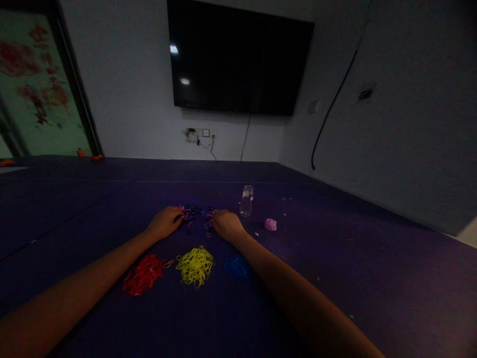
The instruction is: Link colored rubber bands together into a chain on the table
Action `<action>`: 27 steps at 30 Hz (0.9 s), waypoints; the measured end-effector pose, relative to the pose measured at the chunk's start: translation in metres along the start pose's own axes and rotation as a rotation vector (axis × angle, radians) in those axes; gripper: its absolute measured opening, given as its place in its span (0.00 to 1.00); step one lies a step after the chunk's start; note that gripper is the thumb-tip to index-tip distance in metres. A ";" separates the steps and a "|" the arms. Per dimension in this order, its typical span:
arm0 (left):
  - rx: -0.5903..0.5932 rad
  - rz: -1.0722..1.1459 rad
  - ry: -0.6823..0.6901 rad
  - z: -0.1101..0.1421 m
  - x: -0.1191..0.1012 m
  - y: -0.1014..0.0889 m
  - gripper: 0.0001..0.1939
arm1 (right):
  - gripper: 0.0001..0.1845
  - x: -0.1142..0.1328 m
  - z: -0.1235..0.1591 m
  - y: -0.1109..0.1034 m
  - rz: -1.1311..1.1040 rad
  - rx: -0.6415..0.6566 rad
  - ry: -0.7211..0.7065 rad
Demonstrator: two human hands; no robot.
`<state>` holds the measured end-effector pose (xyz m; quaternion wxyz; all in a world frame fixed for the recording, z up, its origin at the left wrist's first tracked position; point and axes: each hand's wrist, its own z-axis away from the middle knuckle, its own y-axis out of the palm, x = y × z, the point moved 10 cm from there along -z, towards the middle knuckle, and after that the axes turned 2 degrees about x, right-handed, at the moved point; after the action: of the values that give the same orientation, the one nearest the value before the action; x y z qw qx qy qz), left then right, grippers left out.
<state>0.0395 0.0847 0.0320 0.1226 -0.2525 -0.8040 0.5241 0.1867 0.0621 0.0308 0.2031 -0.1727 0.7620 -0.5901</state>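
A loose pile of mixed rubber bands [194, 212], dark, blue and pink-purple, lies on the purple surface between my hands. My left hand [164, 222] is closed at the pile's left side, with dark and pink rubber bands at its fingertips. On the right side, my right hand [226, 223] has its fingers curled down beside pink-purple bands; its fingertips are partly hidden. Nearer to me lie three sorted heaps: red rubber bands [144, 275], yellow rubber bands [195, 266] and blue rubber bands [236, 267]. My right forearm passes close to the blue heap.
A clear glass jar [246, 203] stands upright just beyond my right hand. To its right rests a small pink lump [270, 224]. White scraps [256, 234] dot the purple surface [335, 248]. A television [242, 59] hangs on the far wall above sockets and cables.
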 end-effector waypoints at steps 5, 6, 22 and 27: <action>0.017 -0.025 -0.007 -0.001 -0.001 0.001 0.13 | 0.20 0.000 -0.001 0.002 -0.009 -0.003 -0.004; 0.017 -0.026 -0.003 -0.001 -0.001 0.001 0.13 | 0.19 -0.001 -0.001 0.002 -0.011 -0.003 -0.002; 0.031 0.020 -0.013 0.000 -0.005 -0.005 0.14 | 0.17 -0.001 0.001 -0.004 -0.047 -0.022 0.000; 0.030 0.005 -0.031 -0.001 -0.002 -0.004 0.13 | 0.18 -0.001 0.001 -0.005 -0.045 -0.030 0.002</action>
<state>0.0406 0.0830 0.0364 0.1128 -0.2445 -0.7972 0.5404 0.1882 0.0609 0.0351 0.1864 -0.1923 0.7668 -0.5833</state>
